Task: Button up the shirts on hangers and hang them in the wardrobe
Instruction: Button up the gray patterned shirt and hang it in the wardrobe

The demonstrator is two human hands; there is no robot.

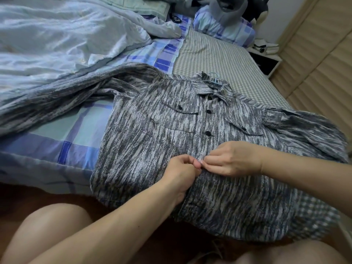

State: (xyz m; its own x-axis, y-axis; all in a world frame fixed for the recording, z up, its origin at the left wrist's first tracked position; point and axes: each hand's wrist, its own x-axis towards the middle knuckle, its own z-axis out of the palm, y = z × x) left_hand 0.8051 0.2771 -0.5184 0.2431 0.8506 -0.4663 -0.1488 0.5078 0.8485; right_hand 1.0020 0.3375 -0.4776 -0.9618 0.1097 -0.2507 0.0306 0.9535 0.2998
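Observation:
A grey and white streaked shirt (152, 134) lies flat on the bed, front up, collar pointing away from me. A light blue hanger (214, 79) shows inside the collar. Three black buttons (208, 133) down the placket look fastened. My left hand (181, 168) and my right hand (234, 159) meet at the placket below the third button. Both pinch the shirt's front edges with fingertips touching; the button between them is hidden by my fingers.
A crumpled pale blue duvet (57, 44) covers the bed's left side. A blue checked sheet (76, 130) lies under the shirt. Pillows and plush toys (228, 20) sit at the bed's head. Beige slatted doors (314, 63) stand to the right. My bare knees are in the foreground.

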